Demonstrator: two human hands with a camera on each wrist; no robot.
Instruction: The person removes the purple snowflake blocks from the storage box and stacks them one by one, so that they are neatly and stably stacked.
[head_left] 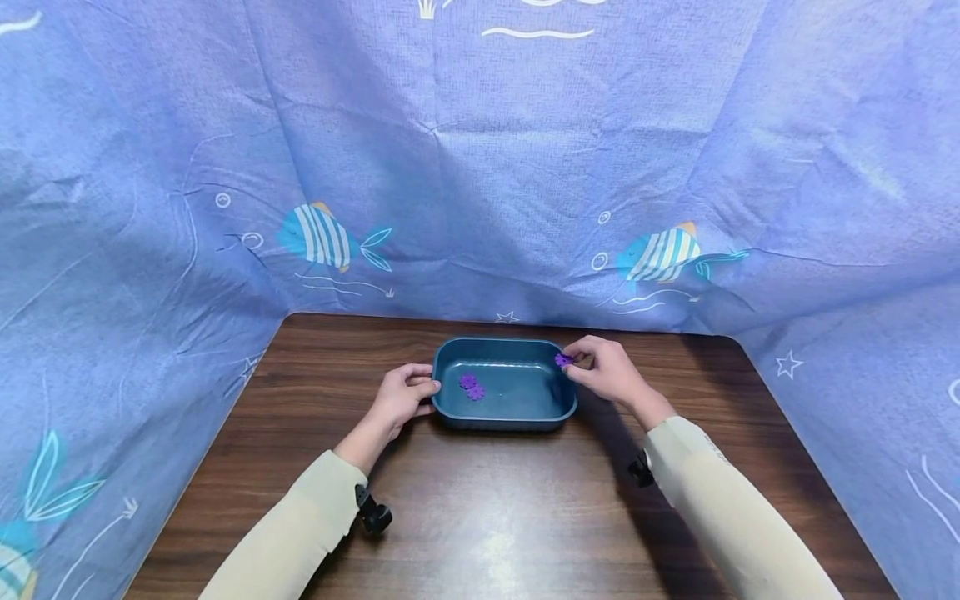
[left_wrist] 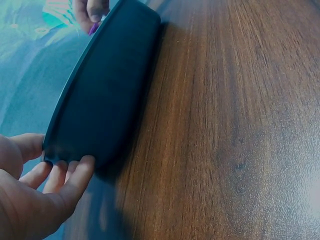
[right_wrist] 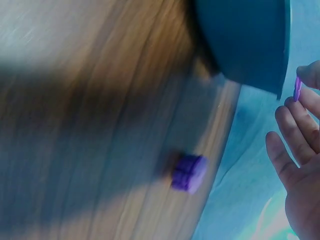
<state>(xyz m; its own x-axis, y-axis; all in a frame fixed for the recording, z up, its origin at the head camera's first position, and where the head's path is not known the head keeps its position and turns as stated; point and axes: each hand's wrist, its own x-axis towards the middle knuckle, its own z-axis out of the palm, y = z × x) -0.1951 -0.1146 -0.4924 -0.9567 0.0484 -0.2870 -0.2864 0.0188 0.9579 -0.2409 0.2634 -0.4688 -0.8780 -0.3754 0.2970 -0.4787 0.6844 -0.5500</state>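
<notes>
A dark teal plastic basin [head_left: 525,400] stands on the table. My left hand [head_left: 397,400] holds its left end, thumb at the rim and fingers against the outer wall. Above the basin's right end, my right hand [head_left: 609,371] pinches a thin purple flower-shaped piece [head_left: 562,360] between thumb and fingers. Inside the basin, toward the left, lie two purple flower-shaped pieces [head_left: 472,386], touching or overlapping. The right wrist view shows a short purple stack [right_wrist: 189,173] of similar outline on the table, beside the basin; in the head view my right hand seems to hide it.
The brown wood-grain table [head_left: 480,492] reaches back to a blue cloth [head_left: 495,208] with fish prints, which hangs behind and at both sides. Black wrist devices [head_left: 372,510] sit at both cuffs.
</notes>
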